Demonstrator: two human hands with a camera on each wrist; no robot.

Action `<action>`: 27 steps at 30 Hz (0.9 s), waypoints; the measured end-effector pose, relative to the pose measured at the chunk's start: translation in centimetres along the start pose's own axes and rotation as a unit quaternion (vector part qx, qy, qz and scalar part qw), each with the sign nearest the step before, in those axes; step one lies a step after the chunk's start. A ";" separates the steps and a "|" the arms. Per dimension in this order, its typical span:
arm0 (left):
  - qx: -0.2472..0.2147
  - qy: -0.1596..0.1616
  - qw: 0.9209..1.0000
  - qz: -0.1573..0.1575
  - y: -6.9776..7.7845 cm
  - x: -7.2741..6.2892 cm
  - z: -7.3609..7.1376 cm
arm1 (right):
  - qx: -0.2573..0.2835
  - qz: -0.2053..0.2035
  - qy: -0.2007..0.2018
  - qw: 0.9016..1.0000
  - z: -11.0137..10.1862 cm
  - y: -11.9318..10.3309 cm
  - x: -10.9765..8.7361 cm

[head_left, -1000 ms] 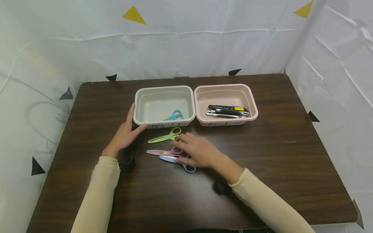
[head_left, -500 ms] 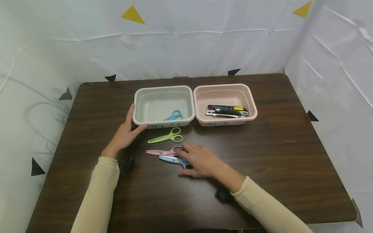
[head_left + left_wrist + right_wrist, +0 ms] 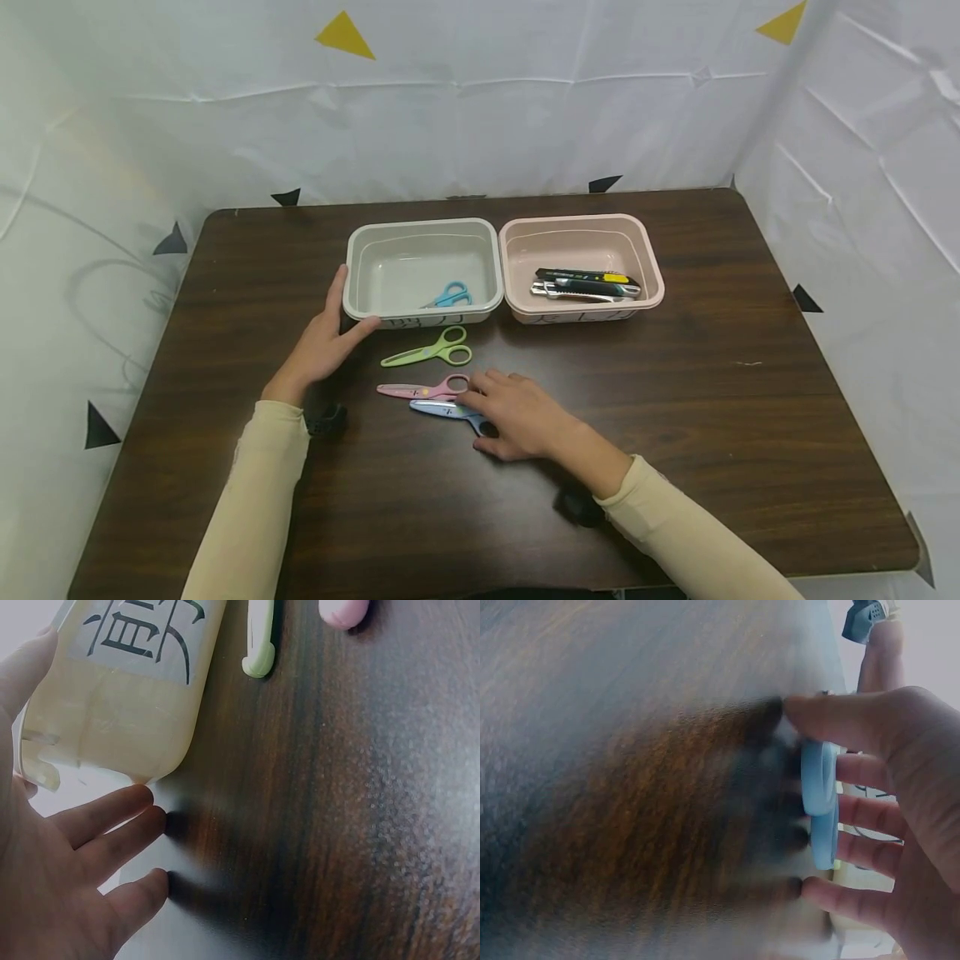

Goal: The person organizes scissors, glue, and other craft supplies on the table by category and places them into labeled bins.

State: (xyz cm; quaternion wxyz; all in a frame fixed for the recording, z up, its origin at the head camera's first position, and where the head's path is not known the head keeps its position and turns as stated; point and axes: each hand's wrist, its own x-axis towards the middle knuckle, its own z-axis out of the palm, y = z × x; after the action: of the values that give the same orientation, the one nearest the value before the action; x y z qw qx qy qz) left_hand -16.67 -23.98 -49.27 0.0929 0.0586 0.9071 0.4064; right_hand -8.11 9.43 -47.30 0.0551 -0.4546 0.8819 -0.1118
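Observation:
My left hand [image 3: 318, 350] rests against the near left corner of the grey-white box [image 3: 367, 231]. Its thumb touches the front rim, and the other fingers are fairly straight along the left side. Over the handles of the blue scissors [image 3: 438, 407] is my right hand [image 3: 522, 417]. In the right wrist view its thumb and fingers are spread around the blue handle loops [image 3: 819, 776], with fingertips down at the table; no firm grip shows. Pink scissors [image 3: 420, 391] lie just beyond the blue pair, and green scissors [image 3: 427, 353] lie farther back, near the box.
Small scissors with light-blue handles [image 3: 453, 295] lie inside the grey-white box. Beside it stands a pink box [image 3: 576, 223] holding utility knives [image 3: 587, 284]. Everything is on a dark wooden table [image 3: 712, 400], with white sheeting [image 3: 525, 142] behind and at the sides.
My right hand has shifted back slightly toward me, away from the green and pink handles, and settled over the blue scissors' handles. My left hand stays at the box.

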 end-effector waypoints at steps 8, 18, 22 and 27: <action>0.000 -0.004 1.000 -0.002 0.2 -0.2 0.0 | 0.003 -0.005 0.008 1.000 0.0 0.1 0.1; -0.004 -0.001 1.000 0.003 0.1 -0.1 0.1 | 0.002 -0.001 0.013 1.000 0.0 0.0 0.0; -0.002 -0.002 1.000 0.004 0.0 0.0 0.0 | 0.004 0.003 0.007 1.000 -0.1 -0.1 0.0; -0.001 -0.001 1.000 0.001 0.0 -0.1 0.0 | 0.013 0.002 0.005 1.000 -0.3 -0.1 0.0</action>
State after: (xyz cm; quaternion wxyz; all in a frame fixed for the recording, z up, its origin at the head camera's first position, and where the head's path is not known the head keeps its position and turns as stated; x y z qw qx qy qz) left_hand -16.61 -24.01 -49.22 0.0934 0.0597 0.9065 0.4074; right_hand -8.07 9.36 -46.99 0.0566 -0.4512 0.8817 -0.1257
